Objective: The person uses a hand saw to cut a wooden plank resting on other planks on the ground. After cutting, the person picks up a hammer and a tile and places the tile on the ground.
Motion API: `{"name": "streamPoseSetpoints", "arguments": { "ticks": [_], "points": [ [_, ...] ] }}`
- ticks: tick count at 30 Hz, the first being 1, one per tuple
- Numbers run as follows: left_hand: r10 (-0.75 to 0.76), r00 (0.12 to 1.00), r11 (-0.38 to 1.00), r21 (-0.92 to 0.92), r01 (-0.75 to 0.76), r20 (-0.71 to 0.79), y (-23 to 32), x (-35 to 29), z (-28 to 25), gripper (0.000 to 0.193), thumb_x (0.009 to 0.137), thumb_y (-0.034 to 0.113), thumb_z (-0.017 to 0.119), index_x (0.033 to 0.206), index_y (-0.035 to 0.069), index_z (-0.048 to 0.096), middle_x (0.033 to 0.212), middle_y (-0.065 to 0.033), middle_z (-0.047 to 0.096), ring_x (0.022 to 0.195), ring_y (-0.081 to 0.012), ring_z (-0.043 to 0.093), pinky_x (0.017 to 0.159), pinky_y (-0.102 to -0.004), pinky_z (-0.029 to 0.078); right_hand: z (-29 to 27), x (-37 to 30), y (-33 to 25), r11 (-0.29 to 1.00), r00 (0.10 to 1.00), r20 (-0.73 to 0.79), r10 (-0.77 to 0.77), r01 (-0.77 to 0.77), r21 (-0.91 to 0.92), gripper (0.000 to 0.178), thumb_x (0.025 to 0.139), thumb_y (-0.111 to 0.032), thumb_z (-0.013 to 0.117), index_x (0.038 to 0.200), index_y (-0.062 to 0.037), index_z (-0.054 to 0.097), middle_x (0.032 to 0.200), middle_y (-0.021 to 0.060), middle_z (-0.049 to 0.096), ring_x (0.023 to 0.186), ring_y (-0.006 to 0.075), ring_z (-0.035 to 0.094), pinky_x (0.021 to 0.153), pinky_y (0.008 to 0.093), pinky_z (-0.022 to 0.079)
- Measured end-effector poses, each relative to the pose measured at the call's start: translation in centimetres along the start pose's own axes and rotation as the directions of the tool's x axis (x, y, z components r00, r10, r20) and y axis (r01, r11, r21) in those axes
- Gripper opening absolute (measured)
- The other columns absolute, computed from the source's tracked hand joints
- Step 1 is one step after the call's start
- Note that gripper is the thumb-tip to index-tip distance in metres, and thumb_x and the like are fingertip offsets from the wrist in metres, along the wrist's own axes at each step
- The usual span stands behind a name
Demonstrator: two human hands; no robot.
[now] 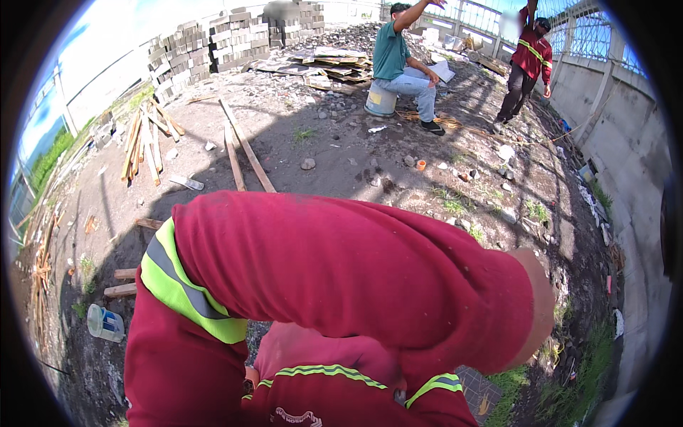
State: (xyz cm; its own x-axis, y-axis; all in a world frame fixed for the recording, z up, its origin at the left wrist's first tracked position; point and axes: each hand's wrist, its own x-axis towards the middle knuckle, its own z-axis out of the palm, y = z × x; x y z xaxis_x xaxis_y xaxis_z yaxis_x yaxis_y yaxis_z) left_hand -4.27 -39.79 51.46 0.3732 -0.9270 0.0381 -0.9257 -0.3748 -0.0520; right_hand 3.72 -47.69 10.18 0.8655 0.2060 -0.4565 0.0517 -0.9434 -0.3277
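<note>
- Your left arm [341, 263], maroon-sleeved, spans the middle; lowering it would open your view.
- Your maroon shirt [320, 393], nearest the arm, lies below, partly covered.
- Beyond sit and stand two people, one on a white bucket [380, 101]; swing your elbow with care.
- Long planks [247, 146] lie ahead; mind your footing.
- Bare skin [543, 302] shows past your left cuff; both hands are out of sight, grip untellable.

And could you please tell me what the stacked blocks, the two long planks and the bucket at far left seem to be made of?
Stacked blocks: probably concrete, being grey, matt and squared. Long planks: apparently bare wood, pale brown and straight. Bucket: likely plastic, given its pale, smooth wall.
</note>
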Motion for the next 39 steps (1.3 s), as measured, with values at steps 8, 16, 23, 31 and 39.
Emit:
{"name": "streamPoseSetpoints", "arguments": {
  "ticks": [8, 16, 23, 31, 39],
  "points": [
    [0.103, 0.965, 0.994, -0.016, -0.110, -0.240, 9.6, -0.5, 7.9, 0.031, 0.080, 0.030, 0.062, 0.093, 0.002, 0.066, 0.090, -0.0144, 0.065, 0.089, -0.0308, 0.066, 0.078, -0.0451, 0.051, 0.6, 0.7, 0.0, 0.998, 0.998, -0.040, 0.042, -0.041, 0.038, 0.050, 0.083, -0.051, 0.060, 0.118, -0.0148, 0.064, 0.125, 0.0150, 0.059, 0.122, 0.0331, 0.052, 0.101, 0.0507, 0.039],
    [0.050, 0.987, 0.998, -0.038, -0.056, -0.154, 9.3, -3.4, 8.8, 0.031, 0.079, 0.028, 0.060, 0.090, 0.000, 0.067, 0.089, -0.0152, 0.065, 0.089, -0.0310, 0.064, 0.079, -0.0454, 0.050, -1.1, -2.5, 0.5, 0.999, 0.999, -0.026, 0.040, -0.039, 0.031, 0.053, 0.084, -0.051, 0.057, 0.120, -0.0125, 0.062, 0.129, 0.0149, 0.056, 0.126, 0.0329, 0.048, 0.103, 0.0502, 0.037],
    [0.024, 0.996, 0.989, 0.141, -0.037, 0.090, 6.4, -4.8, 4.0, 0.030, 0.079, 0.026, 0.058, 0.088, -0.001, 0.068, 0.089, -0.0158, 0.065, 0.090, -0.0312, 0.063, 0.080, -0.0458, 0.050, -1.4, -2.4, 0.0, 0.906, 0.998, -0.041, 0.043, -0.022, 0.422, 0.058, 0.085, -0.052, 0.053, 0.125, -0.0109, 0.059, 0.130, 0.0164, 0.055, 0.125, 0.0346, 0.048, 0.103, 0.0509, 0.037],
    [-0.045, 0.991, 0.961, 0.278, 0.009, 0.122, 5.9, -6.5, 0.7, 0.030, 0.078, 0.024, 0.056, 0.085, -0.002, 0.068, 0.088, -0.0165, 0.065, 0.090, -0.0315, 0.062, 0.080, -0.0461, 0.049, 0.1, -0.3, -0.4, 0.998, 1.000, -0.013, 0.026, -0.025, 0.051, 0.058, 0.084, -0.049, 0.055, 0.128, -0.0101, 0.057, 0.134, 0.0171, 0.053, 0.128, 0.0344, 0.046, 0.105, 0.0500, 0.035],
    [-0.123, 0.930, 0.982, 0.180, 0.063, 0.346, 2.3, -4.1, 0.4, 0.033, 0.078, 0.024, 0.058, 0.091, -0.004, 0.069, 0.090, -0.0171, 0.066, 0.092, -0.0320, 0.063, 0.083, -0.0456, 0.049, 1.8, 0.2, 1.6, 0.972, 0.999, 0.026, -0.030, 0.023, 0.232, 0.050, 0.096, -0.047, 0.040, 0.139, -0.0213, 0.044, 0.145, 0.0069, 0.042, 0.134, 0.0266, 0.039, 0.108, 0.0436, 0.032]
  ]
}}
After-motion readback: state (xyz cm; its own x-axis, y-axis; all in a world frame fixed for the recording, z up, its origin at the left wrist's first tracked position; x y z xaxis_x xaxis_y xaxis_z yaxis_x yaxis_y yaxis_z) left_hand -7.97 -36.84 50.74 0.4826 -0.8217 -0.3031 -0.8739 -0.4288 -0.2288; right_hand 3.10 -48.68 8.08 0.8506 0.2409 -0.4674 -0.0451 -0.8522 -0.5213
